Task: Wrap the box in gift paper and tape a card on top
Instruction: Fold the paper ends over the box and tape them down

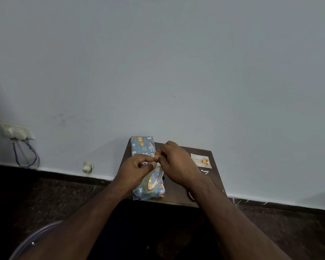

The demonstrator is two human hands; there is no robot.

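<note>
Pale wall backs a small dark table [210, 184]. Both hands, left [137, 170] and right [176, 162], pinch a tape roll [154, 180] above the wrapped box [142, 146]. Right of the grip, apart, lies the card [201, 160].

A plain pale blue-grey wall [176, 62] fills most of my view, dimly lit. A switchboard [16, 131] with dangling wires [26, 156] sits low on it. Below, dark speckled floor [45, 194] surrounds my small dark wooden table [210, 182].

Two bare forearms, hands [139, 168] without rings
</note>
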